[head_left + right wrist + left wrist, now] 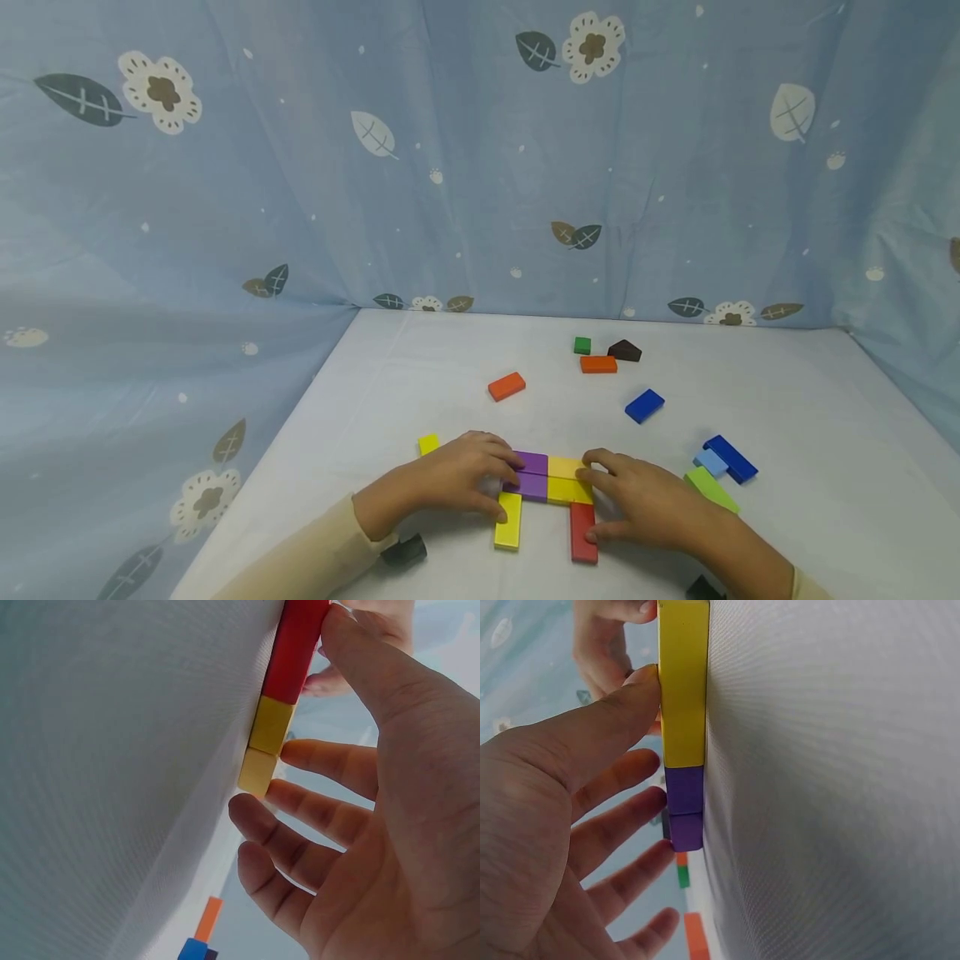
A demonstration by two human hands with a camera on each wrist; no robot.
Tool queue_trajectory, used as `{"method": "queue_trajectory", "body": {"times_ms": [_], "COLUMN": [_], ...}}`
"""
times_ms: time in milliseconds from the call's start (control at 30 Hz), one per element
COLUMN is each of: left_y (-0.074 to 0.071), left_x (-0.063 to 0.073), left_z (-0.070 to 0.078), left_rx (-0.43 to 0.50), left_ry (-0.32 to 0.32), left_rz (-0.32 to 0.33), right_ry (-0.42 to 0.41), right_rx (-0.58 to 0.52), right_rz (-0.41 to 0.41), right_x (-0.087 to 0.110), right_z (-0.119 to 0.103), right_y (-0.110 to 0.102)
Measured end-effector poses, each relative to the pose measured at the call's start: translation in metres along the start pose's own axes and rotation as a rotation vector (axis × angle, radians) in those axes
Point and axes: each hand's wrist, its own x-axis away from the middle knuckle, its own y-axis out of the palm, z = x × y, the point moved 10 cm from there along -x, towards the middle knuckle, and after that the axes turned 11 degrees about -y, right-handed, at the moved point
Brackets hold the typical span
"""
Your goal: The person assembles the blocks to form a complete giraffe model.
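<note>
Several flat blocks lie side by side on the white table. Two purple blocks (pixel 532 487) on the left meet a pale yellow block (pixel 564 467) and a deeper yellow block (pixel 564 492) on the right. Below this band, an upright-running yellow block (pixel 507 533) extends toward me on the left, and a red block (pixel 582 542) on the right. My left hand (pixel 463 473), fingers spread, rests its thumb on the lower yellow block and fingertips by the purple ones. My right hand (pixel 651 505) touches the red block with its thumb, index and middle fingertips at the yellow pair's outer edge.
Farther back lie orange blocks (pixel 507 387), a green block (pixel 582 345), a dark brown triangle (pixel 625 351) and a blue block (pixel 645 406). Right of my right hand are dark blue (pixel 733 460), light blue (pixel 710 462) and lime (pixel 711 490) pieces. A black piece (pixel 405 552) sits near my left wrist.
</note>
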Motion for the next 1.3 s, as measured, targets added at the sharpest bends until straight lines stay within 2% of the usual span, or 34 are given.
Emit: {"method": "queue_trajectory", "body": {"times_ms": [533, 767, 1033, 1300], "left_y": [-0.0032, 0.0006, 0.0032, 0.0062], "left_x": [-0.0027, -0.0028, -0.0029, -0.0014], "left_z": [0.0025, 0.0018, -0.0001, -0.0037], "left_rx": [-0.006, 0.006, 0.01, 0.037], "left_ry": [0.009, -0.024, -0.038, -0.055], "left_rz": [0.007, -0.034, -0.038, -0.052], "right_ry": [0.0, 0.001, 0.001, -0.037], "right_rx": [0.003, 0.001, 0.001, 0.0], "right_rz": [0.013, 0.011, 0.01, 0.011], "right_x": [0.0017, 0.0026, 0.0015, 0.0012], "right_z": [0.0016, 0.0027, 0.0029, -0.0006], "right_y": [-0.0026, -0.0015, 0.0, -0.0008]}}
